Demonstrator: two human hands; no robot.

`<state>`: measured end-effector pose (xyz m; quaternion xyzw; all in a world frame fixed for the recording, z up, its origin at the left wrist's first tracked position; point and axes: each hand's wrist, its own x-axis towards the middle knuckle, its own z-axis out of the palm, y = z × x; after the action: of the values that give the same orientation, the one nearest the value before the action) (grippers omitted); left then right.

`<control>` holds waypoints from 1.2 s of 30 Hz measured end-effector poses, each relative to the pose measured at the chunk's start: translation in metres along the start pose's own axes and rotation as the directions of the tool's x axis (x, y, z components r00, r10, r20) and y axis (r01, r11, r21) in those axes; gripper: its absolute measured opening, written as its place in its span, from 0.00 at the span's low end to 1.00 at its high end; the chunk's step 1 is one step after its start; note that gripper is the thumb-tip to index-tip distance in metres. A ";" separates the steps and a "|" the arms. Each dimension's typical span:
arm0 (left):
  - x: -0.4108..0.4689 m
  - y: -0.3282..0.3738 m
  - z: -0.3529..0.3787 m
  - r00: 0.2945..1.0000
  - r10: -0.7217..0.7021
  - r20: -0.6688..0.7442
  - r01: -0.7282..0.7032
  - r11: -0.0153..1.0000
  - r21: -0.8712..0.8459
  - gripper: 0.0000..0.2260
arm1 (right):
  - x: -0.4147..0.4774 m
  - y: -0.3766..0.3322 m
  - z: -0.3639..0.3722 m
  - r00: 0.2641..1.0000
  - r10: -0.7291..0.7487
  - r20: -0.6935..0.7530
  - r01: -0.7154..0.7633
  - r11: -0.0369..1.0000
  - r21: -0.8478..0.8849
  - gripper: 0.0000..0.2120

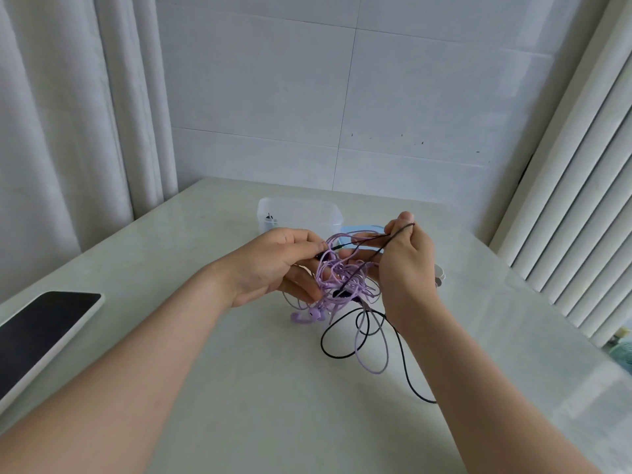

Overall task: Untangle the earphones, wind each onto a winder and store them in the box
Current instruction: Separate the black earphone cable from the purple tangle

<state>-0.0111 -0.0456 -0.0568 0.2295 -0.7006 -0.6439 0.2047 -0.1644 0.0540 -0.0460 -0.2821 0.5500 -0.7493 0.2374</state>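
A tangle of purple earphones [342, 285] and black earphones [337, 354] hangs between my hands above the table. My left hand [273, 265] pinches the knot near a black plug, fingers curled round the purple cord. My right hand [405, 265] pinches a black strand and holds it up at the thumb tip. Purple earbuds [307, 316] dangle below the knot. Loops of both cords trail on the table. A clear plastic box [299, 213] stands behind the hands, with a small dark item inside.
A light blue lid [362, 229] lies behind my right hand beside the box. A white winder [439, 273] peeks out right of my right wrist. A phone [44, 330] lies at the table's left edge. Curtains hang left, blinds right.
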 end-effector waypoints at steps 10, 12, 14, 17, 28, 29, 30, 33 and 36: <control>0.001 0.003 -0.002 0.998 -0.043 -0.039 0.045 0.998 0.054 0.13 | 0.002 0.002 -0.002 0.996 0.058 -0.072 -0.054 0.997 0.064 0.19; 0.002 0.002 -0.003 0.996 -0.025 -0.086 0.034 0.995 0.096 0.19 | 0.002 0.001 -0.001 0.998 0.040 -0.055 -0.036 0.997 0.067 0.19; 0.002 0.000 -0.002 0.988 0.017 -0.155 0.011 0.984 0.177 0.19 | 0.002 0.001 -0.001 0.999 0.030 -0.038 -0.028 0.998 0.056 0.18; 0.005 -0.001 0.000 0.959 0.093 -0.268 -0.029 0.972 0.232 0.12 | 0.003 0.003 0.000 1.000 0.000 -0.007 0.001 0.999 0.035 0.19; 0.008 -0.008 0.004 0.903 0.280 -0.326 0.027 0.720 0.694 0.07 | 0.006 0.010 -0.002 0.987 -0.157 0.035 0.160 0.982 -0.103 0.18; 0.009 -0.010 0.004 0.893 0.297 -0.337 0.046 0.686 0.726 0.11 | 0.006 0.009 -0.003 0.981 -0.190 0.029 0.193 0.971 -0.141 0.17; 0.009 -0.011 0.004 0.887 0.308 -0.343 0.055 0.668 0.742 0.14 | 0.005 0.009 -0.004 0.974 -0.223 0.028 0.224 0.959 -0.171 0.16; 0.011 -0.014 0.002 0.860 0.356 -0.365 0.077 0.618 0.783 0.19 | 0.004 0.007 -0.004 0.958 -0.284 0.030 0.284 0.931 -0.228 0.14; 0.010 -0.013 0.004 0.816 0.381 -0.434 0.164 0.569 0.806 0.21 | 0.002 0.006 -0.004 0.955 -0.297 0.025 0.293 0.924 -0.247 0.14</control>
<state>-0.0205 -0.0490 -0.0703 0.4307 -0.8351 -0.1341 0.3148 -0.1679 0.0534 -0.0525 -0.3842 0.5920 -0.7038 0.0814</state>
